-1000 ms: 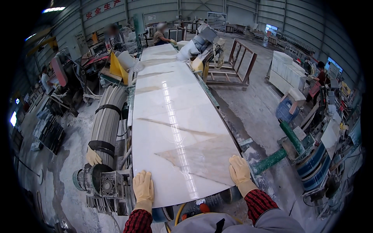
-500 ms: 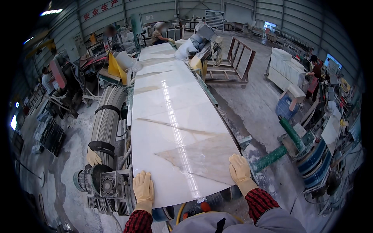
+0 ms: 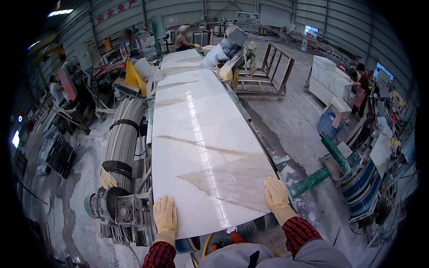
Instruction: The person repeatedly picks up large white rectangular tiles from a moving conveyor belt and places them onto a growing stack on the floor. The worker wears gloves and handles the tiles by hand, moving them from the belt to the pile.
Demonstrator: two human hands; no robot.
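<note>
A long, glossy white stone slab (image 3: 196, 120) with beige-brown veins stretches away from me along a machine bed. My left hand (image 3: 165, 215), in a cream rubber glove, lies on the slab's near left corner, its fingers stretched out and pointing away. On the near right edge rests my gloved right hand (image 3: 276, 195), fingers extended over the surface. Neither hand is wrapped round anything. Both sleeves are red and black checked.
Left of the slab stand a motor with gearbox (image 3: 127, 211), a spare cream glove (image 3: 107, 178) and a strapped bundle of strips (image 3: 120, 143). Rightward are green rollers (image 3: 310, 182) and a brown metal frame (image 3: 286, 73). A co-worker (image 3: 183, 39) is at the far end; another person (image 3: 361, 89) stands right.
Both my hands and the slab look the same as before. At the far left, a person beside the pink panel has shifted slightly.
</note>
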